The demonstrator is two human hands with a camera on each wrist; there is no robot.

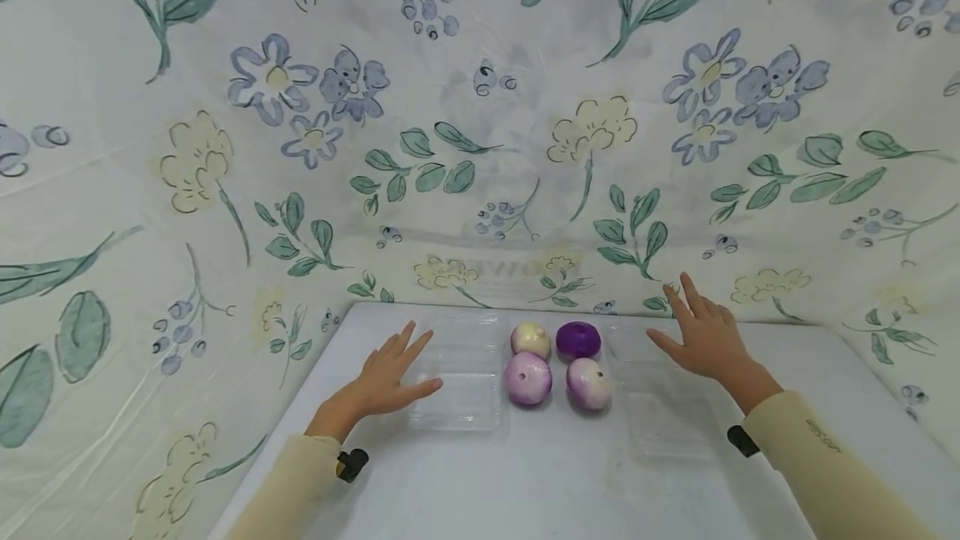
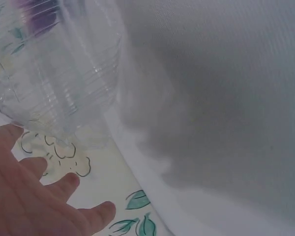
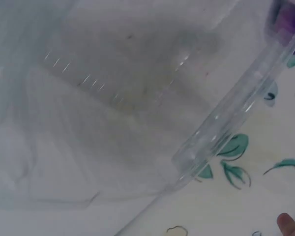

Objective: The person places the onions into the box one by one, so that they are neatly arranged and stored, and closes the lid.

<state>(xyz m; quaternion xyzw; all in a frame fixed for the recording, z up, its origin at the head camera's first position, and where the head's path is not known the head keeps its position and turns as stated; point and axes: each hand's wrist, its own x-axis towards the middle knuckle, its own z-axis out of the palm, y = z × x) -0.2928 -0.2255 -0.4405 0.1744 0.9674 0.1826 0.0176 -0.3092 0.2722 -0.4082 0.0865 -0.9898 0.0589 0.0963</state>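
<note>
Clear trays (image 1: 467, 403) lie just inward of the left grip (image 1: 382, 377) and right grip (image 1: 705, 340), both released.

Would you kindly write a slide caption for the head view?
Empty left hand and empty right hand flank four onion-like items between two clear containers on a white table.

The table's front stretch (image 1: 555, 482) gives a hand open room up to the four onion-like rounds (image 1: 528, 379), which can also be reached from above. At the sides, the left clear tray (image 1: 461, 402) and right clear tray (image 1: 671, 432) hem in the cluster, with only a narrow slot between its left and right pairs. Patterned cloth (image 1: 517, 273) walls off the back edge.
</note>
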